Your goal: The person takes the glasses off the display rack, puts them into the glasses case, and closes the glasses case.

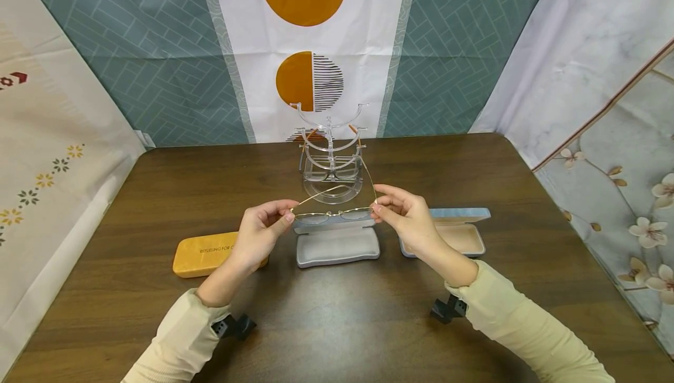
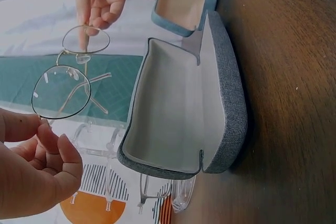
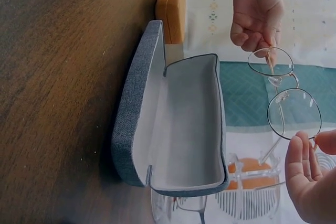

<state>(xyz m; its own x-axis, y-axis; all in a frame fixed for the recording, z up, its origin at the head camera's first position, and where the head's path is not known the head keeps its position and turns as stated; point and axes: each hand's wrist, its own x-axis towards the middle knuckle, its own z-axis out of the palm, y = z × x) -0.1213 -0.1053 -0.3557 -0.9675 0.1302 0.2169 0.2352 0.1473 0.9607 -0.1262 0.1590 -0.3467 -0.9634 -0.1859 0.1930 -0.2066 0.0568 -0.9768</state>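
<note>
A pair of thin gold-rimmed eyeglasses (image 1: 330, 214) is held up between both hands, above the back of an open grey glasses case (image 1: 338, 248). My left hand (image 1: 260, 231) pinches the frame's left end between thumb and fingers. At the other end, my right hand (image 1: 408, 219) pinches the frame near the hinge. Both temples are unfolded and point away from me, towards the clear stand. Round lenses (image 2: 61, 92) show in the left wrist view. In both wrist views the case (image 3: 184, 124) has a pale lining, with nothing inside it.
Behind the hands stands a clear tiered display stand (image 1: 330, 149), bearing another pair of glasses (image 1: 317, 176) low down. A closed yellow glasses case (image 1: 205, 254) lies at the left, partly behind the left hand. An open blue case (image 1: 466, 237) with beige lining sits at the right.
</note>
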